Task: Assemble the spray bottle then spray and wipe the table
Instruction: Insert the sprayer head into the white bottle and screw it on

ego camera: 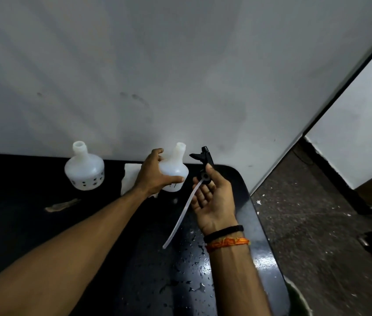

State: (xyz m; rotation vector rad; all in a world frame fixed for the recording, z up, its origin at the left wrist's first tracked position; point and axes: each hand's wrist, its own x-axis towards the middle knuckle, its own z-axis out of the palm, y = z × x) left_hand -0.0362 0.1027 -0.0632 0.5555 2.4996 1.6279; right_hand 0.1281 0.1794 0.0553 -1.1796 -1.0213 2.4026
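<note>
My left hand (155, 174) grips the body of a white bottle (177, 166) with an open neck, tilted a little to the right near the wall. My right hand (214, 197) holds a black trigger spray head (204, 157) by its collar, just right of that bottle. Its clear dip tube (181, 215) hangs down to the left over the black table (43, 224). The head is apart from the bottle's neck. A white cloth (130, 176) lies behind my left hand, partly hidden by it.
A second white bottle (84, 167) with dark marks near its base stands open at the left. Water drops (194, 265) dot the table near its right edge. A pale smear (62, 205) marks the tabletop. Grey floor (317, 236) lies to the right, the wall behind.
</note>
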